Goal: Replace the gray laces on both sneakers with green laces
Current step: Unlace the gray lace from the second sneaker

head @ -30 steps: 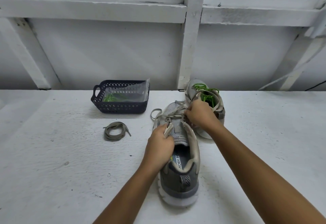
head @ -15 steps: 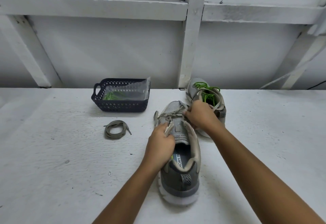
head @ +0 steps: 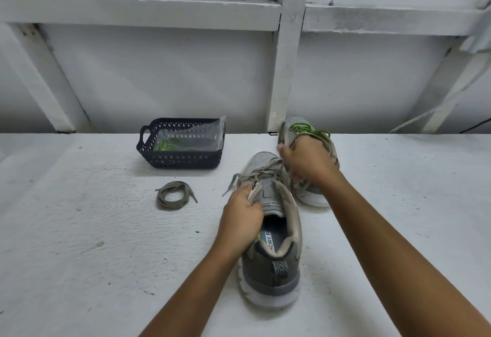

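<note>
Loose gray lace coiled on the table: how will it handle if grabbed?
Probably floppy: the lace lies in a slack coil, so it would likely uncoil and dangle. Looks thin and flat, so likely light and unlikely to roll.

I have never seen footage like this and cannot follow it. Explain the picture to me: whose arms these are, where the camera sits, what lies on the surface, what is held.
There is no machine here: these are a person's bare arms, filmed by one camera worn on the head and looking down. The left hand grips the near sneaker by its eyelet edge. The right hand pinches its gray lace. Behind stands the second sneaker, with green laces. On the white table lie a coiled gray lace and a dark basket holding a bagged green lace.
</note>
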Action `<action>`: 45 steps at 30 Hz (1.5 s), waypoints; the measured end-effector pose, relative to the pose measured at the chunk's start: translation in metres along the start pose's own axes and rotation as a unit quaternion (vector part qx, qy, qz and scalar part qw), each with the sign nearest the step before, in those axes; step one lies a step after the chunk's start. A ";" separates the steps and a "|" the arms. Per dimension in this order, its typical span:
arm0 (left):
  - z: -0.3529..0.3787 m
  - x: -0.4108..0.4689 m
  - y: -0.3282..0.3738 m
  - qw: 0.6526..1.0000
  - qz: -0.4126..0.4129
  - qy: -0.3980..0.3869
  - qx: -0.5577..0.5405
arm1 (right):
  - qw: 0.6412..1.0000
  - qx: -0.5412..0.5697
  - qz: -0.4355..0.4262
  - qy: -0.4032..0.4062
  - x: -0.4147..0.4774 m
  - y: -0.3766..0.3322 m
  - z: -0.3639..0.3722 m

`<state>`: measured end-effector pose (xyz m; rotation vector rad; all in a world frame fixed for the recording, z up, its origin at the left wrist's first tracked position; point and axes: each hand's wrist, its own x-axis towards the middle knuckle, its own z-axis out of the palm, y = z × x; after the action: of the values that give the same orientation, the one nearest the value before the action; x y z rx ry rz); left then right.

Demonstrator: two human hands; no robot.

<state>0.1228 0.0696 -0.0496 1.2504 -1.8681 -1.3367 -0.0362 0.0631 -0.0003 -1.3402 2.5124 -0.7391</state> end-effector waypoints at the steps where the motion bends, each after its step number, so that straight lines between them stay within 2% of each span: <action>1: 0.000 0.000 0.000 1.000 0.000 0.001 0.001 | 0.999 -0.036 0.003 -0.035 -0.002 0.002 0.007; 4: 0.000 0.000 -0.001 1.000 -0.005 -0.001 0.002 | 0.997 -0.063 -0.010 -0.031 0.000 0.010 0.025; 8: -0.001 -0.002 0.000 1.000 -0.007 -0.008 -0.001 | 0.997 0.002 -0.019 0.070 0.001 0.007 0.013; 10: -0.001 -0.002 0.001 1.000 -0.006 -0.010 -0.004 | 0.988 0.053 -0.022 0.141 0.007 0.003 -0.002; 12: -0.001 -0.002 0.001 1.000 -0.003 -0.009 -0.003 | 0.974 0.149 -0.022 0.171 0.010 0.000 -0.013; 14: -0.001 -0.003 0.001 1.000 -0.001 -0.010 -0.006 | 0.979 0.140 -0.012 0.148 0.007 -0.003 -0.012; 16: -0.001 -0.003 0.001 1.000 -0.001 -0.010 -0.007 | 0.996 0.061 0.005 0.058 -0.001 -0.003 -0.004; 18: -0.001 -0.002 0.001 1.000 0.000 -0.010 -0.007 | 0.999 -0.007 0.007 -0.030 -0.009 -0.001 0.007; 20: -0.001 -0.002 0.001 1.000 0.001 -0.008 -0.003 | 0.998 -0.042 -0.010 -0.048 -0.011 0.003 0.017; 24: -0.002 -0.002 0.001 1.000 0.001 -0.011 -0.007 | 1.000 -0.019 -0.007 0.005 -0.007 0.003 0.016; 27: -0.002 -0.003 0.001 1.000 0.008 -0.012 -0.017 | 0.995 0.018 -0.012 0.093 -0.002 0.000 0.002; 30: -0.001 -0.002 0.000 1.000 0.014 -0.009 -0.011 | 0.973 0.133 -0.018 0.186 0.008 0.001 -0.010; 33: -0.002 -0.001 0.000 1.000 0.020 -0.012 -0.003 | 0.950 0.218 -0.018 0.222 0.013 0.000 -0.023; 36: -0.002 0.001 -0.003 1.000 0.024 -0.012 -0.006 | 0.966 0.194 -0.020 0.171 -0.001 -0.004 -0.023; 40: -0.005 0.002 -0.007 0.998 0.048 -0.025 -0.030 | 0.995 0.073 -0.039 0.054 -0.044 -0.003 0.006; 43: -0.011 0.009 -0.003 0.997 0.033 -0.009 -0.067 | 0.992 0.112 -0.056 0.023 -0.071 0.004 0.026; 45: -0.015 0.025 -0.003 0.999 0.026 0.010 -0.030 | 0.988 0.141 -0.061 0.026 -0.083 0.007 0.032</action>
<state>0.1257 0.0406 -0.0494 1.1729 -1.8196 -1.3381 0.0189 0.1242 -0.0363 -1.3960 2.2687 -1.1205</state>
